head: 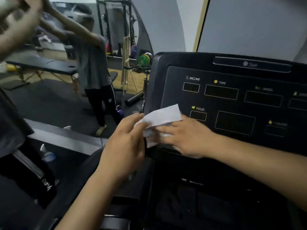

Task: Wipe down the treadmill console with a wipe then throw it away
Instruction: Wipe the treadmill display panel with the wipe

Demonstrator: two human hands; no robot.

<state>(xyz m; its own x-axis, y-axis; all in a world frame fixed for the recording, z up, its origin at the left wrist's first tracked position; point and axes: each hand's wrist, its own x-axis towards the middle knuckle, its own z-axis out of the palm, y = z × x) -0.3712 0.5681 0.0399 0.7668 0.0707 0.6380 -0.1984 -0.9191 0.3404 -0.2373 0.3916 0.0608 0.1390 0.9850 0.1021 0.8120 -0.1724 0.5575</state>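
The black treadmill console (232, 103) fills the right half of the view, with dark displays labelled INCLINE, TIME and PULSE. A white wipe (163, 116) is held in front of the console's lower left corner. My left hand (126, 143) pinches the wipe's left edge between thumb and fingers. My right hand (184, 136) lies against the wipe's lower right part, fingers pointing left and curled onto it. The wipe's lower part is hidden between the two hands.
A mirror wall on the left reflects a person (94, 67), a black massage table (41, 63), a squat rack (114, 25) and coloured weight plates (143, 59). A blurred arm (15, 22) crosses the top left corner. The treadmill's dark lower deck (199, 205) lies below the hands.
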